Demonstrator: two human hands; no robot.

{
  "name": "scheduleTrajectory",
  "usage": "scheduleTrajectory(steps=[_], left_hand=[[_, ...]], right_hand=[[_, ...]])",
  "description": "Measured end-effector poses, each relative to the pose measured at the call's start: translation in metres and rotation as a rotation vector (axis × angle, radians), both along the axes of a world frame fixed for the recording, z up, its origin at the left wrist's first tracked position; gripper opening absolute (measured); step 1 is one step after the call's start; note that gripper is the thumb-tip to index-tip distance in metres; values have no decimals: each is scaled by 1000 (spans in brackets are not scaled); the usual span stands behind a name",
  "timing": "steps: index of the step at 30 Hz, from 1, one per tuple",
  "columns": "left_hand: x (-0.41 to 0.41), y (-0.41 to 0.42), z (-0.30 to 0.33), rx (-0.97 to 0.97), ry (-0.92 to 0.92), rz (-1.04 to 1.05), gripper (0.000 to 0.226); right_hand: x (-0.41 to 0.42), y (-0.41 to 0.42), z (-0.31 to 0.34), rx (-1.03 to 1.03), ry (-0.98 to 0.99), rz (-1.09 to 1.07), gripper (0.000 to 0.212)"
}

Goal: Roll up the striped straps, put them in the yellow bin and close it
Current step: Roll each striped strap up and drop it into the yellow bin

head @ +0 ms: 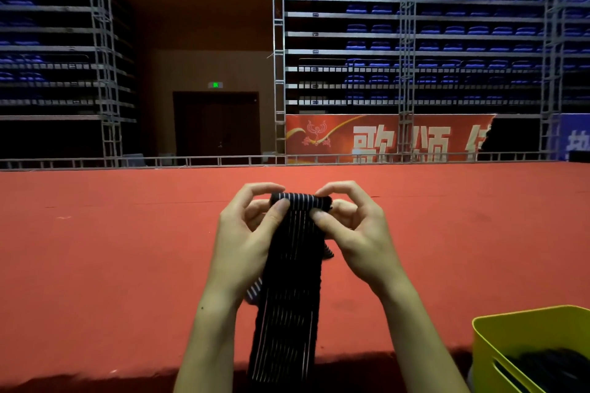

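A black strap with thin white stripes (289, 303) hangs down from both hands in the middle of the view. Its top end is turned over into a small roll between the fingertips. My left hand (247, 233) pinches the roll's left side, thumb pressed on the front. My right hand (354, 226) pinches the right side the same way. A loose striped tail shows behind the strap near my left wrist. The yellow bin (498, 329) stands open at the bottom right, with dark fabric lying inside it. No lid is in view.
A red carpeted stage (127, 249) spreads ahead, its near edge running just below my forearms. A low metal rail (191, 160) lines the far edge, with truss towers, blue seating and a red banner beyond.
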State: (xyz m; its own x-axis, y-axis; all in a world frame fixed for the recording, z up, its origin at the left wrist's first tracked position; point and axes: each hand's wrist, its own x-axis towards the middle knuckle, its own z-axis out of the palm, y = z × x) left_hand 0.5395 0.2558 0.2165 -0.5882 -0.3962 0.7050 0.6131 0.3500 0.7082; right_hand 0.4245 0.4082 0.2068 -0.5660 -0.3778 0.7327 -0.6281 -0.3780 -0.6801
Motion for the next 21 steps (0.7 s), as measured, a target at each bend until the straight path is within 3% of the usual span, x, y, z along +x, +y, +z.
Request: scheduleTrajectory(steps=[8, 12, 21], left_hand=[[3, 7, -4, 50, -58, -4, 17], [6, 8, -9, 20, -51, -63, 8], [14, 1, -16, -149, -71, -5, 22]], right_hand=[[10, 1, -4, -5, 45, -42, 22], [13, 3, -9, -1, 2, -22, 23], [18, 15, -12, 46, 10, -59, 15]])
